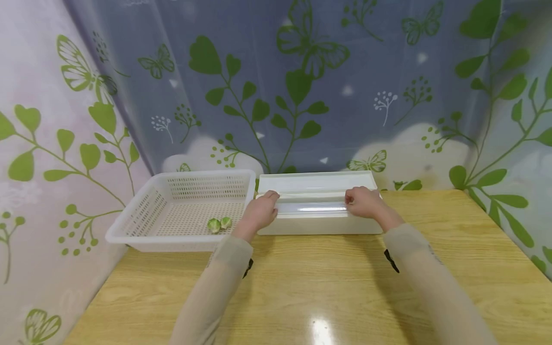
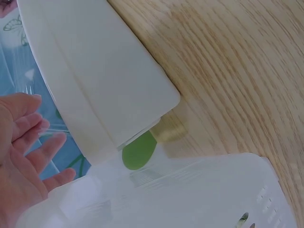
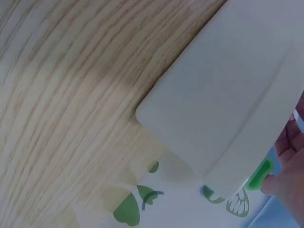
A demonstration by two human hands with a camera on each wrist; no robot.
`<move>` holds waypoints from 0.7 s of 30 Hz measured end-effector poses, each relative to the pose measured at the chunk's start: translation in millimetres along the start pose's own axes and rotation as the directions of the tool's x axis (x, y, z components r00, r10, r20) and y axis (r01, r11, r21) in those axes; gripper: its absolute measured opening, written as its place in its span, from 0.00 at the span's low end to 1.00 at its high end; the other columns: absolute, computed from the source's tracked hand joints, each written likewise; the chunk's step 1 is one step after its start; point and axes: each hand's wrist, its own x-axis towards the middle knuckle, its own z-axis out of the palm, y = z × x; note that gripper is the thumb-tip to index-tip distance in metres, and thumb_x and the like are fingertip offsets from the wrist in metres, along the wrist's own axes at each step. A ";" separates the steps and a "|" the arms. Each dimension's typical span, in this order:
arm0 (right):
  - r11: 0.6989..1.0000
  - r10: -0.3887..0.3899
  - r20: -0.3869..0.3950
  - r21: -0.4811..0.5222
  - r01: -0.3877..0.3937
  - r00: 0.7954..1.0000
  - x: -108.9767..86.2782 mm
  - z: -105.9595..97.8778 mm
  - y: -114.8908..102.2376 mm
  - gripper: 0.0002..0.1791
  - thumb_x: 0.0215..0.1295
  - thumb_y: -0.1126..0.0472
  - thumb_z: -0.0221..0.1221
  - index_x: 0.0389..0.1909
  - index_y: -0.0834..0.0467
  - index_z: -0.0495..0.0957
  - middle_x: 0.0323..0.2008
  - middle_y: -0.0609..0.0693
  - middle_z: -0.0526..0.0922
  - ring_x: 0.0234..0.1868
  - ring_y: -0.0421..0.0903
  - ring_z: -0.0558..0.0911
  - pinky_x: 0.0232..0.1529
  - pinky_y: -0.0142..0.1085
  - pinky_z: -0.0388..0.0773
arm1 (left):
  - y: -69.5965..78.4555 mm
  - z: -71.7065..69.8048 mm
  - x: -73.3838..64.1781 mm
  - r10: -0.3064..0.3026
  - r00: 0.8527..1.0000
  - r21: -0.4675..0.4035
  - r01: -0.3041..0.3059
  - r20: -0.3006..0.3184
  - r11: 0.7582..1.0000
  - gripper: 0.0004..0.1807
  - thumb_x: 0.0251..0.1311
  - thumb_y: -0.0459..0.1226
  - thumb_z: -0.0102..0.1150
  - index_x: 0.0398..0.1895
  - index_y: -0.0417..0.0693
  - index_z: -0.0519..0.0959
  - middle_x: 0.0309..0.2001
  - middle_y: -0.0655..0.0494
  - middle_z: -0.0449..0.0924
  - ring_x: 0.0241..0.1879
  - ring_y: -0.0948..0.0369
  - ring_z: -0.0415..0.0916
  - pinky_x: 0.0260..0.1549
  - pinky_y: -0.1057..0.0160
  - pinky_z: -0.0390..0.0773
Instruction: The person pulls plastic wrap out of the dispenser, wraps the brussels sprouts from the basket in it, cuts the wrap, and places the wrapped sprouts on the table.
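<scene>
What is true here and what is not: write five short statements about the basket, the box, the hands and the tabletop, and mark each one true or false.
1. Two small green vegetables lie in the white basket. True.
2. The basket stands to the right of the long white box. False: the basket stands to the left of the box.
3. The left hand pinches clear film. True.
4. The right hand is inside the basket. False: the right hand is at the right end of the box.
5. The tabletop has a wood grain. True.
</scene>
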 end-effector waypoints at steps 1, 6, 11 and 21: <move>1.000 -0.007 0.001 -0.005 0.007 1.000 -0.9 -0.7 1.5 0.06 0.45 0.65 0.47 0.22 0.53 0.70 0.22 0.43 0.71 0.26 0.44 0.70 0.33 0.58 0.53 | 0.2 -0.5 0.1 0.000 1.000 -0.002 0.000 0.002 1.000 0.21 0.49 0.37 0.45 0.49 0.42 0.62 0.50 0.54 0.60 0.34 0.60 0.69 0.19 0.67 0.68; 0.997 -0.045 0.007 -0.061 0.045 0.999 -4.3 -4.4 6.5 0.06 0.47 0.66 0.47 0.25 0.55 0.71 0.23 0.44 0.71 0.26 0.44 0.69 0.31 0.50 0.59 | 0.5 -1.4 2.3 -0.003 1.000 -0.010 0.003 0.012 1.000 0.21 0.49 0.37 0.45 0.49 0.43 0.62 0.50 0.54 0.60 0.32 0.60 0.69 0.18 0.69 0.67; 0.992 -0.070 0.007 -0.103 0.070 0.998 -9.4 -11.2 8.5 0.06 0.49 0.66 0.49 0.29 0.56 0.71 0.27 0.47 0.72 0.29 0.46 0.70 0.29 0.48 0.62 | 1.6 -2.4 4.7 -0.001 1.000 -0.027 0.001 0.010 1.000 0.19 0.50 0.37 0.45 0.48 0.43 0.63 0.48 0.54 0.62 0.35 0.60 0.68 0.22 0.67 0.69; 0.987 -0.096 -0.021 -0.127 0.093 0.995 -12.9 -13.0 17.0 0.03 0.47 0.68 0.51 0.24 0.59 0.73 0.23 0.48 0.72 0.24 0.45 0.70 0.23 0.37 0.65 | -1.1 -3.6 -0.2 -0.016 0.999 -0.035 0.018 0.045 0.999 0.18 0.51 0.38 0.44 0.46 0.44 0.65 0.46 0.55 0.63 0.34 0.62 0.68 0.22 0.69 0.68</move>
